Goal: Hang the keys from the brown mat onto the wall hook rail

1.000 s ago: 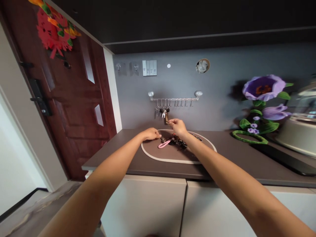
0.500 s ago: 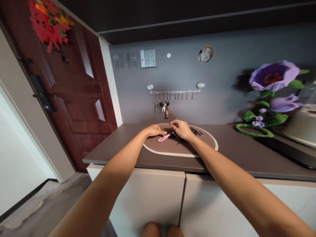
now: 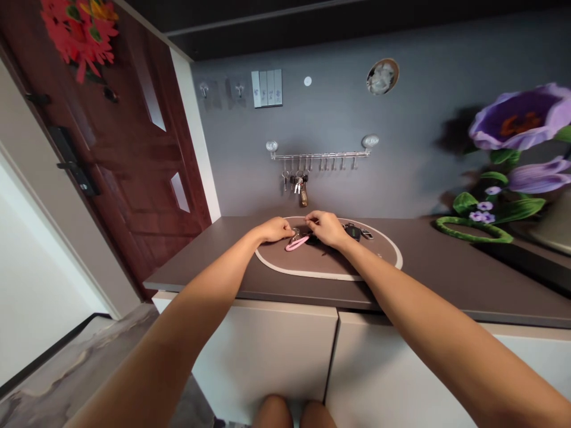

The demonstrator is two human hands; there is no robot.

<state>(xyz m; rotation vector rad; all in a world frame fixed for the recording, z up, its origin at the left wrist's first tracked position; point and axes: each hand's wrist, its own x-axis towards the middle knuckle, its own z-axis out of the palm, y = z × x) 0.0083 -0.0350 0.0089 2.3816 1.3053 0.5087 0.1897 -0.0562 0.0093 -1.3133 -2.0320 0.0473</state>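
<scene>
On the oval brown mat (image 3: 307,276) with a pale rim, my left hand (image 3: 274,229) is closed in a pinch on a small bunch of keys (image 3: 295,234). Beside its fingertips lies a pink wrist strap (image 3: 296,244). My right hand (image 3: 325,228) is just to the right, thumb and fingers drawn together; what they hold, if anything, is too small to make out. Dark items lie partly hidden under that hand. Behind its wrist rest a black key fob (image 3: 353,232) and a metal clasp (image 3: 367,234).
Above the mat, a clear hook rail (image 3: 321,156) on the grey wall carries several hanging keys (image 3: 298,184). Purple fabric flowers (image 3: 521,122) with a green looped base stand at the right of the counter (image 3: 423,267). A dark red door (image 3: 151,154) is at left.
The view has shifted slightly. My left fingers have curled in more, and metal keys now show beside the pink strap. My right hand stays nearly in place, with more of the key fob visible.
</scene>
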